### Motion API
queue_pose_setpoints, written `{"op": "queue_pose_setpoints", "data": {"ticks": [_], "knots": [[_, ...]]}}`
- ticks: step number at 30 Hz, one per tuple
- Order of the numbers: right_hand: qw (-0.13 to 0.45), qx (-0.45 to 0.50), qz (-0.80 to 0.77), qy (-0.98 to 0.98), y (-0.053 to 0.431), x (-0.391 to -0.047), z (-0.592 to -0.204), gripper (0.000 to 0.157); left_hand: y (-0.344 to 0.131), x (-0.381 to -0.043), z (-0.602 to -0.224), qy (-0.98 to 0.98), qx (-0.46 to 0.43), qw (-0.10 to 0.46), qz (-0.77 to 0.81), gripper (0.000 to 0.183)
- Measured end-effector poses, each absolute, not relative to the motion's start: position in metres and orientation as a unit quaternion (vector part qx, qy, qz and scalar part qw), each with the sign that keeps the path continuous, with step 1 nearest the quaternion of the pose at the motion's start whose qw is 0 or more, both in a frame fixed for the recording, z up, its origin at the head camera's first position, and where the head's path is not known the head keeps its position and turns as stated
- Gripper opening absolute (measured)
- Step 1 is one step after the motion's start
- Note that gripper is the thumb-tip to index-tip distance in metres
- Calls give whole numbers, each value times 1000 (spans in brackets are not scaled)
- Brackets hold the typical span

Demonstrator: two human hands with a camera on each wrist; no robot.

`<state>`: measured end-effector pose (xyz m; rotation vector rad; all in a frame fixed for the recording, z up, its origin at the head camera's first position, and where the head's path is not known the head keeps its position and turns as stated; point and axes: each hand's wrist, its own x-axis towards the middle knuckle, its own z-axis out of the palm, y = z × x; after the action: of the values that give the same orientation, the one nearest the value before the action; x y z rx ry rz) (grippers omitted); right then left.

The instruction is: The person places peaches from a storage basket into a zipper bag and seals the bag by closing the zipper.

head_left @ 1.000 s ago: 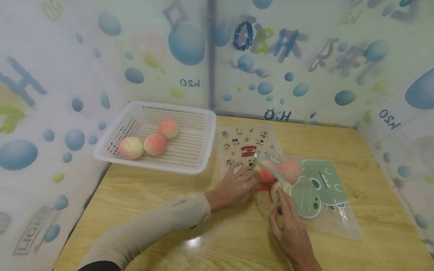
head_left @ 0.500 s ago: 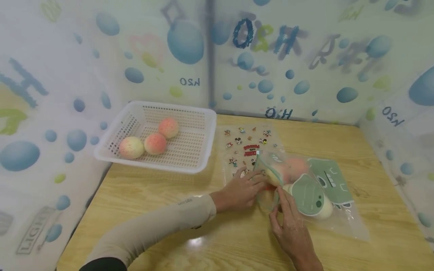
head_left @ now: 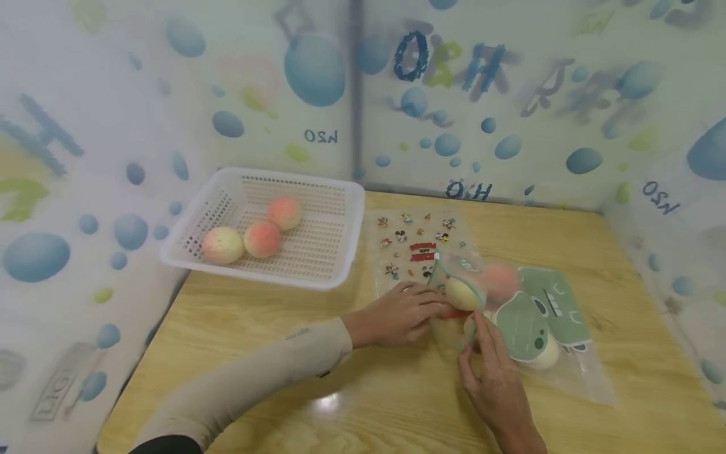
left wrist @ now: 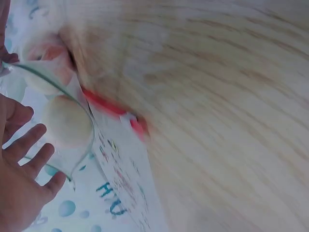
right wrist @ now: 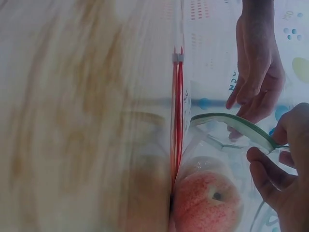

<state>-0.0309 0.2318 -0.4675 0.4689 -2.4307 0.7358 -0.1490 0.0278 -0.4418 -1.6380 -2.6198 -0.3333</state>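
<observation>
A white basket [head_left: 311, 249] with three peaches [head_left: 263, 239] stands at the table's [head_left: 255, 309] back left corner. Next, a clear bag [head_left: 422, 249] lies flat near the back edge. In front of it the left hand [head_left: 399, 315], fingers loosely extended and grasping nothing, is at the mouth of a green-printed bag [head_left: 553, 302]. The right hand [head_left: 499, 384] pinches this mouth's rim; the bag, with peaches inside, lies towards the table's right edge.
</observation>
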Motion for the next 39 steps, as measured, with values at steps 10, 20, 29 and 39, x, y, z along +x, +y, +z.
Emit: {"op": "queue_pose_setpoints", "data": {"ticks": [10, 20, 29, 39], "knots": [[294, 158, 253, -908, 244, -27, -467, 62, 15, -147, -434, -839, -535, 41, -87, 23], [292, 152, 263, -907, 242, -28, -467, 64, -24, -144, -416, -853, -510, 65, -88, 18], [283, 163, 260, -909, 237, -29, -464, 66, -77, -154, -390, -871, -473, 103, -81, 19], [272, 173, 249, -914, 230, -33, -458, 72, -142, -172, -379, -869, -441, 179, -135, 22]]}}
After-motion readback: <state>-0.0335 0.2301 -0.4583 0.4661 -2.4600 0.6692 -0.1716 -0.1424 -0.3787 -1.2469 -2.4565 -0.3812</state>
